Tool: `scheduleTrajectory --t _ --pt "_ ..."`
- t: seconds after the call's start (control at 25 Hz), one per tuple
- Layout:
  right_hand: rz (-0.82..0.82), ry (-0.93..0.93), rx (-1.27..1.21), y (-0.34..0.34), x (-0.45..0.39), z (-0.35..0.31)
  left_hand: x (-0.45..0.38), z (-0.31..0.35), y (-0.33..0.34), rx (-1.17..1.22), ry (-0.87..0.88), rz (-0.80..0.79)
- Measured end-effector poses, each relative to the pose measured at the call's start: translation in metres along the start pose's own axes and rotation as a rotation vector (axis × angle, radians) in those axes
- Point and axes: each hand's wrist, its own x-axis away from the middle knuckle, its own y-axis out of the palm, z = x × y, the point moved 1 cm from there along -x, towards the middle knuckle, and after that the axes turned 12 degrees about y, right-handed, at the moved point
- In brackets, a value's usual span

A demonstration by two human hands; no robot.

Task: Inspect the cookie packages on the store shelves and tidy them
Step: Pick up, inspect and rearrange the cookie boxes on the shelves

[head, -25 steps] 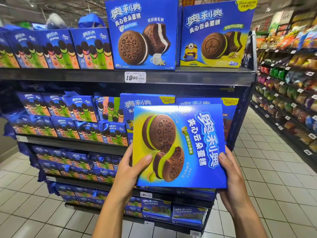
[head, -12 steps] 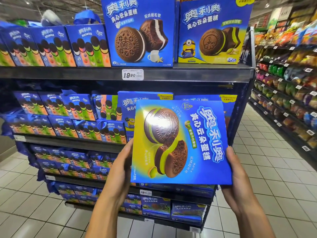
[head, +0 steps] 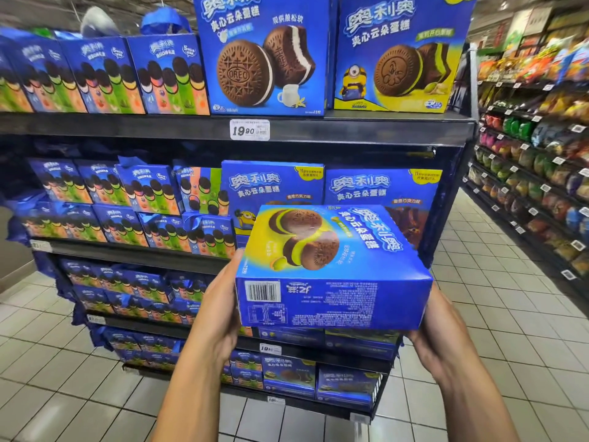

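Both bare forearms reach forward and up from the lower edge of the view. The left hand (head: 220, 309) lies against the left end of the cookie box (head: 331, 282), palm turned inward, fingers hidden behind it. The right hand (head: 436, 327) cups the box's lower right corner from beneath, fingers out of sight under it.

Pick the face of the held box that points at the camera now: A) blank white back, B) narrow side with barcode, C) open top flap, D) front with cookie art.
B: the box, held between the left hand and right hand, is tipped so its narrow side with the barcode faces the camera.
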Motion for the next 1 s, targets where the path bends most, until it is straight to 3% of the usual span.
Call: scheduleTrajectory --t 0.56,1.0 --pt "0.041 0.059 0.007 -0.002 -0.005 0.009 0.000 -0.008 -0.011 -0.037 -0.014 -0.002" --pt "-0.010 -0.012 -0.066 -0.002 -0.006 0.012 -0.004 -0.019 -0.021 0.017 0.149 -0.131"
